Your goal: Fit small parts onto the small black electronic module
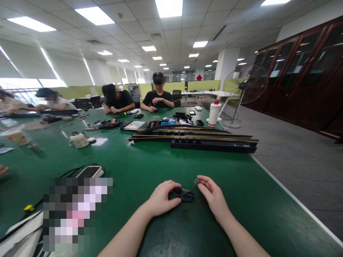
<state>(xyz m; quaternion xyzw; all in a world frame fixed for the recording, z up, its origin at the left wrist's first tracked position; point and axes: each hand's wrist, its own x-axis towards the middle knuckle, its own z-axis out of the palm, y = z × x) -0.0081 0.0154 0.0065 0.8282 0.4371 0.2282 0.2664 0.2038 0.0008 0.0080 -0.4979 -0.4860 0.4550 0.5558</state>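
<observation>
Black component (185,195): over counter (144,164), contact unclear
Left hand (163,197): gripping component's left end
Right hand (213,195): pinching small bluish piece (197,181), right of component

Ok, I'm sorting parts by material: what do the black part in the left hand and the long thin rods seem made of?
Black part: probably moulded plastic, dark with slight sheen, given its intricate shape.
Thin rods: perhaps brass or coated metal, judging by their golden colour.
</observation>
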